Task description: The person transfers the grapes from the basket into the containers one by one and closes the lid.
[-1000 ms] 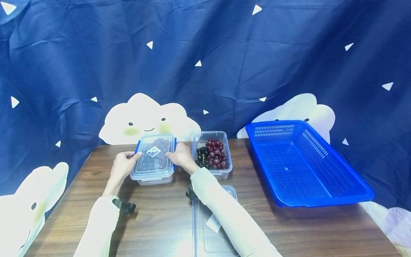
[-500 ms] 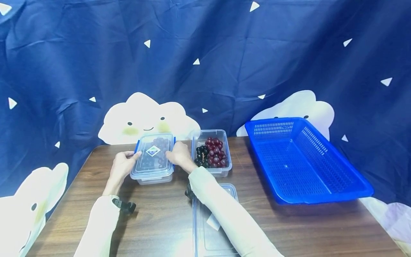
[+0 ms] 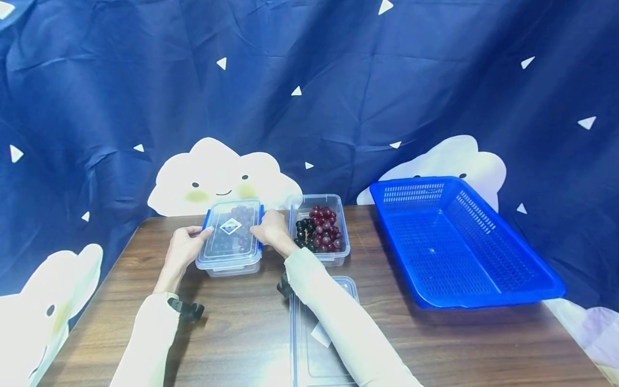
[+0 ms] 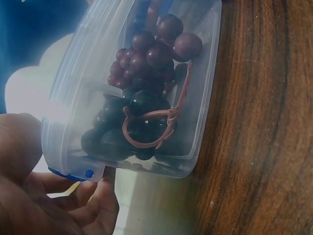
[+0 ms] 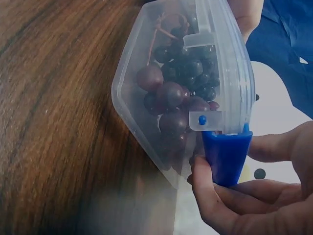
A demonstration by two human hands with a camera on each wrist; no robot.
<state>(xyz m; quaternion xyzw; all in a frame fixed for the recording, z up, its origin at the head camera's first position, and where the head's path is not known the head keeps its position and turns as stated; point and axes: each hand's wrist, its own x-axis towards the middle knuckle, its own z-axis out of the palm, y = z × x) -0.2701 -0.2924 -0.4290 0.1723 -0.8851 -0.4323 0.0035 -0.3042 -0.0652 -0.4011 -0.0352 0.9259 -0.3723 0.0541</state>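
A clear food container (image 3: pixel 224 252) with a transparent lid and a diamond sticker stands on the table, grape bunches inside. My left hand (image 3: pixel 186 248) holds its left side, thumb on the lid's edge and fingers around the blue clip. On the opposite side my right hand (image 3: pixel 273 231) has its thumb on the lid and its fingers at the blue clip (image 5: pixel 227 159), which hangs down along the wall in the right wrist view. Dark grapes (image 4: pixel 142 105) and red grapes (image 4: pixel 159 55) show through the wall. Part of the left clip is hidden by the hand.
Just right of my right hand stands an uncovered container (image 3: pixel 333 257) with red grapes (image 3: pixel 325 228) and black grapes (image 3: pixel 303 234). A loose lid (image 3: pixel 321 317) lies under my right forearm. A large blue perforated basket (image 3: pixel 483 302) occupies the table's right side.
The whole head view shifts slightly. Both hands keep their places on the container, and nothing else visibly moves.
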